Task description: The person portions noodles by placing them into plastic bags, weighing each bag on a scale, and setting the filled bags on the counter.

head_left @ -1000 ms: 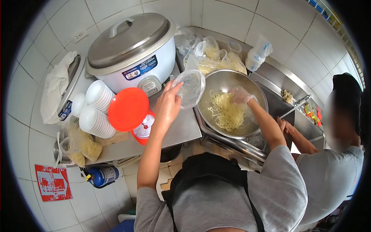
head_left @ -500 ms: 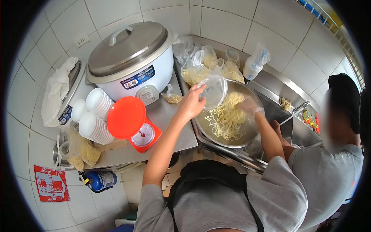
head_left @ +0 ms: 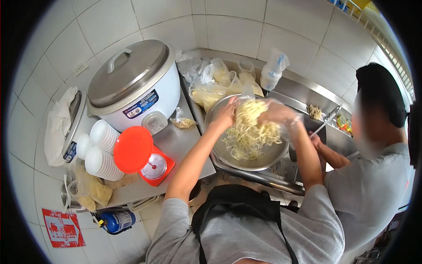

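My left hand [head_left: 226, 113] grips the edge of a clear plastic bag [head_left: 247, 91] at the left side of a large metal bowl. My right hand [head_left: 279, 113], in a clear plastic glove, is closed on a big clump of yellow noodles [head_left: 254, 116] lifted to the bag's mouth. Most of the bag is hidden behind the clump. Loose strands hang down, and more noodles lie in the metal bowl [head_left: 226, 154] below. Motion blurs the right hand's fingers.
Filled noodle bags [head_left: 206, 94] stand behind the bowl. Left are a red scale [head_left: 154, 167], stacked white cups [head_left: 101, 165] and a rice cooker [head_left: 154, 103]. At right, a co-worker [head_left: 369, 185] reaches toward the sink [head_left: 318, 141]. A blue extinguisher [head_left: 116, 221] is low at left.
My right hand has raised a clump of noodles out of the bowl toward the bag in my left hand. The camera view has shifted slightly. The co-worker's arm has come further into view.
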Action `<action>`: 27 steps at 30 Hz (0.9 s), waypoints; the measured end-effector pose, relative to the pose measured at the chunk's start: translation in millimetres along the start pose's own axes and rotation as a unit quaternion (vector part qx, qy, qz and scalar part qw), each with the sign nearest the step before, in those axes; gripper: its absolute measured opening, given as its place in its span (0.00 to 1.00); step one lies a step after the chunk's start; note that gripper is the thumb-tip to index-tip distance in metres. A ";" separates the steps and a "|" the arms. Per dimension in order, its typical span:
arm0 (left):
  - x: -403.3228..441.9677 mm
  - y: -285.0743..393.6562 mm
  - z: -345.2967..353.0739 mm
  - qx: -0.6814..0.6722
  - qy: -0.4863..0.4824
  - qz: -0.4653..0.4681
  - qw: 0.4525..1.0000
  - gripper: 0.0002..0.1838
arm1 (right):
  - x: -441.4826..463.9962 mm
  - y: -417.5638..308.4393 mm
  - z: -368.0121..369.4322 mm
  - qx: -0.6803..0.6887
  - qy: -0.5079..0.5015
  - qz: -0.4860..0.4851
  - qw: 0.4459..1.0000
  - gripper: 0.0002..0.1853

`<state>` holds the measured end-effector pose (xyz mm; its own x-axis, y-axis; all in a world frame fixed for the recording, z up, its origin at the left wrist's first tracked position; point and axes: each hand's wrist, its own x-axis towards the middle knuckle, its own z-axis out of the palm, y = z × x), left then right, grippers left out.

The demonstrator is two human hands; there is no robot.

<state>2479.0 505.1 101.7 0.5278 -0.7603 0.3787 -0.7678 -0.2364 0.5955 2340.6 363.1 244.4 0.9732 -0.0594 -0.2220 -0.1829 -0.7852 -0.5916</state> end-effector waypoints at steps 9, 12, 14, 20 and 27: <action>-34.1 3.0 15.5 -0.038 -0.060 0.014 0.997 0.34 | 72.8 100.2 111.6 0.639 -0.037 0.027 0.768 0.19; -36.6 6.0 25.4 -0.015 -0.012 -0.002 1.000 0.36 | 77.7 88.5 143.0 0.750 0.099 0.009 0.654 0.20; -35.0 4.4 27.0 -0.052 -0.018 -0.055 0.997 0.36 | 100.9 101.9 157.1 0.788 0.083 -0.019 0.610 0.19; -30.1 4.4 46.9 -0.151 0.079 -0.108 0.979 0.40 | 147.5 106.0 136.1 -0.192 0.071 -0.086 0.975 0.16; -3.3 21.5 3.8 -0.289 0.015 -0.217 0.932 0.40 | 48.5 48.9 36.4 0.157 0.050 -0.024 0.986 0.32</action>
<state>2459.3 500.2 110.6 0.7605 -0.6487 0.0277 -0.1602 -0.1460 0.9762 2373.8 344.3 176.6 0.9877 -0.1003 -0.1198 -0.1556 -0.5604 -0.8135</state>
